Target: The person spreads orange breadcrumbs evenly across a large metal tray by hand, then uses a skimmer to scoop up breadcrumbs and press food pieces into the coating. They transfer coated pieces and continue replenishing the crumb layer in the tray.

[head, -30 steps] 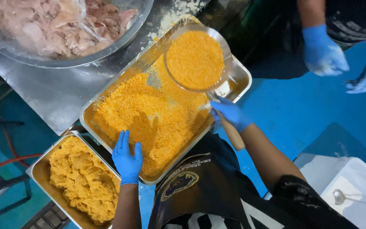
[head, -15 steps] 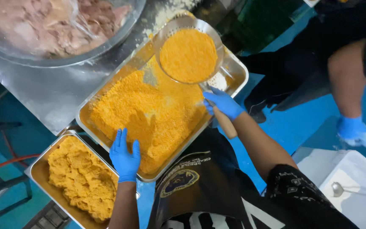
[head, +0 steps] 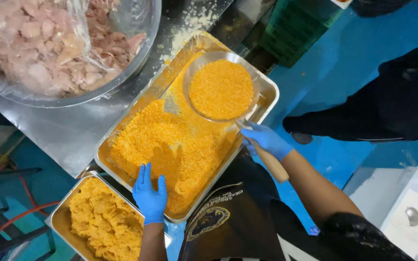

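Note:
A large steel tray holds a heap of orange breadcrumbs. My right hand, in a blue glove, grips the wooden handle of a round sieve full of orange crumbs, held over the tray's far end. My left hand, also gloved in blue, rests flat with fingers apart on the tray's near rim, touching the crumbs. I wear a black apron.
A smaller steel tray of breaded pieces sits to the lower left. A big clear bowl of raw meat under plastic film stands at the upper left on the steel table. Another person's dark-clothed leg is on the blue floor at right.
The sieve has shifted slightly down over the tray in my right hand. The other person's gloved hands have left the view; only their leg remains. My left hand stays put.

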